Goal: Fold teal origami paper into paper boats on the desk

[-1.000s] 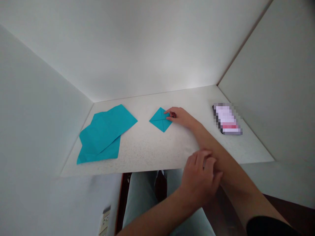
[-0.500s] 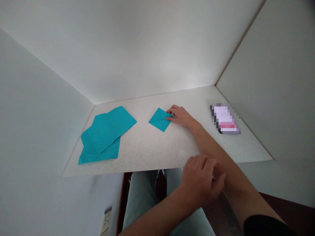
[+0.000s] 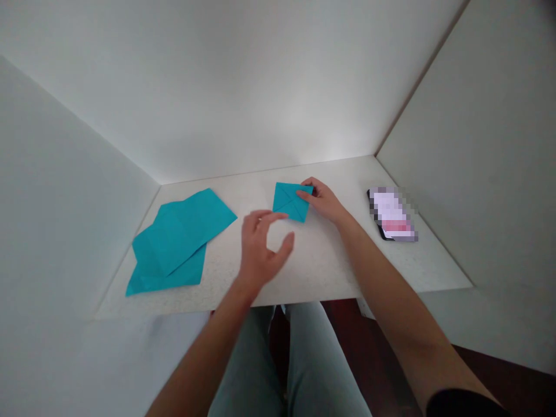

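A small square of folded blue paper, with creases meeting near its middle, is pinched at its far right corner by my right hand. Its thumb lies on top and the other fingers are partly hidden behind the paper. My left hand is just left of and nearer than the paper, thumb and fingers curved apart with nothing between them. Its fingertips come close to the paper's lower left edge; whether they touch it I cannot tell.
Larger sheets of blue paper overlap on the left of the white tabletop. A phone, its screen blurred out, lies on the right. White walls enclose the table at the back and both sides.
My left hand has moved from over my right forearm to beside the folded paper and opened. The paper, held by my right hand, has turned and moved slightly right and away.
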`<state>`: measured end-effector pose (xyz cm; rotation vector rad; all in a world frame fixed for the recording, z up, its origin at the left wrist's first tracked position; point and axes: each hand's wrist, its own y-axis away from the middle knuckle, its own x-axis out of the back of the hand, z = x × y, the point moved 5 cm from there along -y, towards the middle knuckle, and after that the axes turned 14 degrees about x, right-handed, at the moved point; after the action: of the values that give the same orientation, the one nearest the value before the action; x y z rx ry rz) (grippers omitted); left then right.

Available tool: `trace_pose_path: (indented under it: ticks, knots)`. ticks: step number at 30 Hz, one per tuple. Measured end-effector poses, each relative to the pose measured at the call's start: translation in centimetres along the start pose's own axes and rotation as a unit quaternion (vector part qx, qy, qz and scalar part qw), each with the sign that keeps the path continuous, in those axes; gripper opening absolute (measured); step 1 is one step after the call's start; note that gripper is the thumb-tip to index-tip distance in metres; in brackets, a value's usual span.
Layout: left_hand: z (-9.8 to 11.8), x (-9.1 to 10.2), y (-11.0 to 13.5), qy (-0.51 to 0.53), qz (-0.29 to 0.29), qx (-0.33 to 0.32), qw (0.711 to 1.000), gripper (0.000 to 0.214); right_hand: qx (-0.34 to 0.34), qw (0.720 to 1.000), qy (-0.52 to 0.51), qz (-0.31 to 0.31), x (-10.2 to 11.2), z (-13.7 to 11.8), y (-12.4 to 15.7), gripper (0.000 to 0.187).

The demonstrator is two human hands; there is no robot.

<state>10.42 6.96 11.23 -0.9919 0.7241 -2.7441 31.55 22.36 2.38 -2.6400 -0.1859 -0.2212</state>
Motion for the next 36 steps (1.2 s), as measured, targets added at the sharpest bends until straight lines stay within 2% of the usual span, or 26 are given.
trace_pose_path:
  ticks: [2,4,5,8,11,13,16,19,21,24,27,32,36]
  knots:
    - [-2.9,0.3,-3.2,-0.058,-0.007,-0.029,0.998,0.053,-0.005,0.999,-0.038,0.033,0.3,-0.2,-0.2,0.049]
    - [-4.8,-0.8,-5.3,-0.123,-0.05,-0.07,0.989,0.074,-0.009,0.996,-0.059,0.059,0.5,-0.6,-0.2,0.054]
    - [-5.5,-1.5,-6.0,-0.148,-0.068,-0.093,0.982,0.076,-0.011,0.995,-0.063,0.071,0.6,-0.8,-0.2,0.054]
    - [-6.6,-3.2,-7.2,-0.172,-0.087,-0.141,0.971,0.049,-0.022,0.993,-0.058,0.099,0.7,-1.3,-0.1,0.046]
    - [-7.3,-3.5,-8.0,-0.132,-0.073,-0.145,0.978,0.025,-0.064,0.99,-0.083,0.098,0.5,-1.4,0.1,0.048]
    - [-7.9,-3.2,-8.4,-0.07,-0.063,-0.112,0.989,0.019,-0.09,0.986,-0.117,0.081,0.2,-1.6,0.3,0.054]
    - [-9.4,-2.8,-8.9,0.074,-0.072,0.015,0.995,0.021,-0.083,0.987,-0.133,0.045,0.0,-2.4,0.4,0.063]
    - [-11.2,-3.5,-9.1,0.206,-0.125,0.152,0.958,0.031,-0.053,0.995,-0.086,0.022,0.3,-3.0,0.3,0.058]
    - [-12.0,-4.3,-9.2,0.264,-0.16,0.204,0.929,0.04,-0.048,0.997,-0.057,0.014,0.5,-3.0,0.3,0.053]
    - [-13.1,-5.4,-9.5,0.304,-0.191,0.245,0.901,0.05,-0.069,0.995,-0.075,-0.002,0.5,-2.4,0.4,0.052]
    - [-13.8,-6.0,-9.7,0.318,-0.207,0.277,0.883,0.052,-0.097,0.989,-0.112,-0.012,0.4,-1.8,0.6,0.055]
    - [-13.9,-5.7,-9.8,0.343,-0.218,0.306,0.861,0.042,-0.114,0.984,-0.132,0.035,0.7,-1.5,0.7,0.041]
    - [-13.7,-5.4,-9.7,0.349,-0.227,0.307,0.856,0.037,-0.119,0.985,-0.123,0.025,0.6,-1.9,0.7,0.035]
